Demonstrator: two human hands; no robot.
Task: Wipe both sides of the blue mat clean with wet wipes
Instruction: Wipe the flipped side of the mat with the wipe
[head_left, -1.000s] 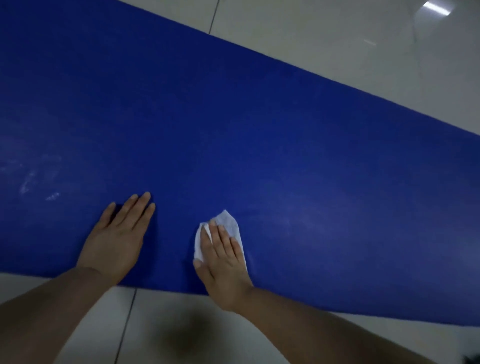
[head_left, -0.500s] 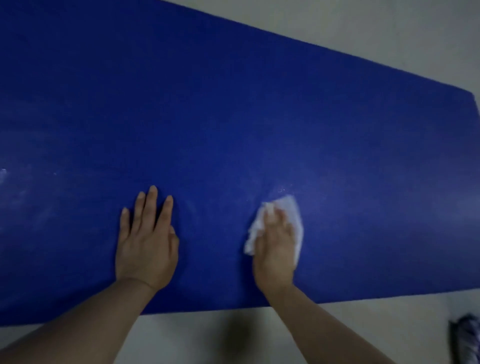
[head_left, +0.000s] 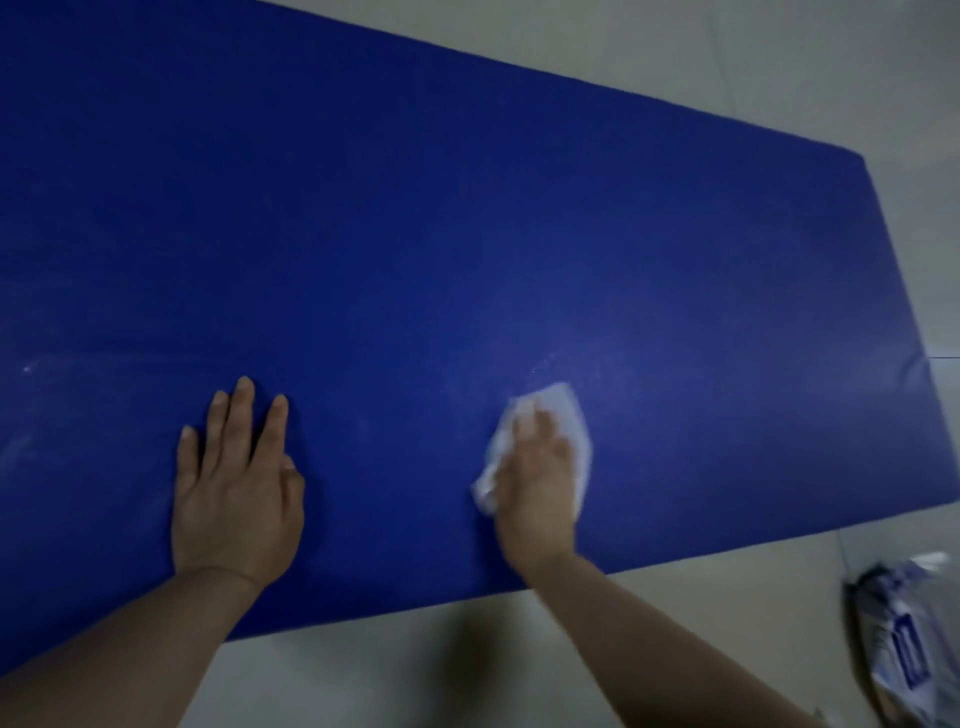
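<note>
Near mat (head_left: 467, 208) edge, right hand (head_left: 537, 483) and wipe (head_left: 569, 415) now farther right

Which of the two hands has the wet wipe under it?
The right hand presses the white wet wipe onto the blue mat. The left hand lies flat on the mat with nothing beneath it.

Mat (head_left: 467, 234) cropped left; wipe (head_left: 566, 415) blurred
</note>
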